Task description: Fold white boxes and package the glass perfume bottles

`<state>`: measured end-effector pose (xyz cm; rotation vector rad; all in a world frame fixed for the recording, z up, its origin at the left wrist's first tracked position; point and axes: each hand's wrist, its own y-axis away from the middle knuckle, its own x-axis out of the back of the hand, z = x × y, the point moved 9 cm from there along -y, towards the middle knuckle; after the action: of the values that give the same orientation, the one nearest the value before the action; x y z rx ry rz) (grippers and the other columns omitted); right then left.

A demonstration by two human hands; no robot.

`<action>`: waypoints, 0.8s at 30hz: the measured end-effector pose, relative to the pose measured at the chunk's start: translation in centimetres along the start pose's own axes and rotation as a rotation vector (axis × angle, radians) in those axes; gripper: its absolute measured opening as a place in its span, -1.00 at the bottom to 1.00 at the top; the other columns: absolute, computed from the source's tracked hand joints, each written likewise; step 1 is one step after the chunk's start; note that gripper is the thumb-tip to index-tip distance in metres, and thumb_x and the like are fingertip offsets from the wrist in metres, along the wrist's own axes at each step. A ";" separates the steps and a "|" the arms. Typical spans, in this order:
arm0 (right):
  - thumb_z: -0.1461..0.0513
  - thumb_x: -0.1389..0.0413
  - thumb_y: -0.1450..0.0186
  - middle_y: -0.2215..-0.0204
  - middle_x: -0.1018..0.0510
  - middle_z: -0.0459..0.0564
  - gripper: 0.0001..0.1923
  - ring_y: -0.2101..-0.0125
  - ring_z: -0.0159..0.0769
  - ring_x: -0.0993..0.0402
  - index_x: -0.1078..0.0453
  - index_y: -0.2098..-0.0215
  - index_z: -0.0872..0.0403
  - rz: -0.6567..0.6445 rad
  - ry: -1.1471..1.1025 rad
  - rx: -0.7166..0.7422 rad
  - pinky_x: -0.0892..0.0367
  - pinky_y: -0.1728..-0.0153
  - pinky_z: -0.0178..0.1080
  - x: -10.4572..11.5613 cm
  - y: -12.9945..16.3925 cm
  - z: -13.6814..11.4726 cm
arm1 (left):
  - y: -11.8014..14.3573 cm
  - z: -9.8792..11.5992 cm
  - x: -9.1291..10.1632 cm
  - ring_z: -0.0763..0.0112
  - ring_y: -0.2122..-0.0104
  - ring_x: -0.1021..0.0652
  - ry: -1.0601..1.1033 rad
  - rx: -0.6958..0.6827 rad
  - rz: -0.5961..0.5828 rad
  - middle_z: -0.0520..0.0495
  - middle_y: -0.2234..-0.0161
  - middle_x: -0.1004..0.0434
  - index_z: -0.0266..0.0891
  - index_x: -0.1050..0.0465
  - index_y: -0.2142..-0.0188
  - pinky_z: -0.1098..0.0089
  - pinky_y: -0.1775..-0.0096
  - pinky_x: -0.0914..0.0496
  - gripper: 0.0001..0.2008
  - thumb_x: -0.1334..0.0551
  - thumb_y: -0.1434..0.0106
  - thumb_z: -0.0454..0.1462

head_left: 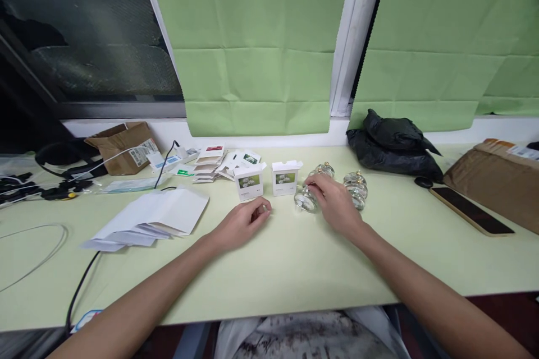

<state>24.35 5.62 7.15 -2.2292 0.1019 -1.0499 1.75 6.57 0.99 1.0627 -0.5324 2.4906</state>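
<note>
My right hand (339, 205) reaches over a group of small clear glass jars with gold knobs. Its thumb and fingers are closed at the top of the nearest glass jar (306, 202), which leans toward the left; the fingers partly hide it. Behind the fingers stands another glass jar (325, 168), and one more glass jar (356, 188) is to the right of the hand. My left hand (244, 224) rests on the table, fingers curled in, with nothing visible in them. Just beyond it stand a small white box (249, 184) and a second white box (285, 179), both with a green picture and top flaps raised.
White folded papers (155, 216) lie on the table (278, 280) at left, with flat cartons (210, 162) behind. Cables and an opened brown box (122, 151) are at far left. On the right are a black plastic bag (393, 148), phone (471, 210) and brown package (497, 179).
</note>
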 end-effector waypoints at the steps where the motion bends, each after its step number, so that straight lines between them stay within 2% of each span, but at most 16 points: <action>1: 0.34 0.02 -0.49 0.15 -0.63 0.00 -0.78 0.17 -0.17 -0.54 -0.45 0.11 -0.01 0.000 0.001 0.000 -0.32 0.17 -0.20 0.0 0.0 0.0 | 0.0 0.0 0.0 0.38 0.47 -0.36 0.001 0.000 -0.003 0.09 0.44 -0.40 -0.09 -0.45 0.05 0.41 0.40 -0.20 -0.76 -0.10 -0.50 -0.06; 16: 0.34 0.02 -0.51 0.12 -0.62 -0.01 -0.78 0.15 -0.18 -0.54 -0.45 0.12 0.01 -0.023 0.029 0.006 -0.31 0.14 -0.21 -0.5 0.4 0.1 | 0.0 -0.1 -0.2 0.40 0.46 -0.34 -0.018 0.003 -0.028 0.11 0.44 -0.38 -0.08 -0.43 0.03 0.39 0.38 -0.20 -0.78 -0.10 -0.51 -0.08; 24: 0.36 -0.01 -0.48 0.13 -0.62 -0.02 -0.79 0.14 -0.16 -0.53 -0.45 0.10 -0.01 0.006 0.005 -0.017 -0.28 0.18 -0.21 -0.3 0.6 0.3 | -0.1 -0.2 -0.3 0.41 0.44 -0.37 -0.033 0.008 -0.038 0.11 0.42 -0.40 -0.08 -0.42 0.01 0.40 0.36 -0.22 -0.78 -0.10 -0.52 -0.07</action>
<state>24.45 5.39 6.41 -2.2401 0.1199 -1.0547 1.87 6.65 0.66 1.1079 -0.5077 2.4477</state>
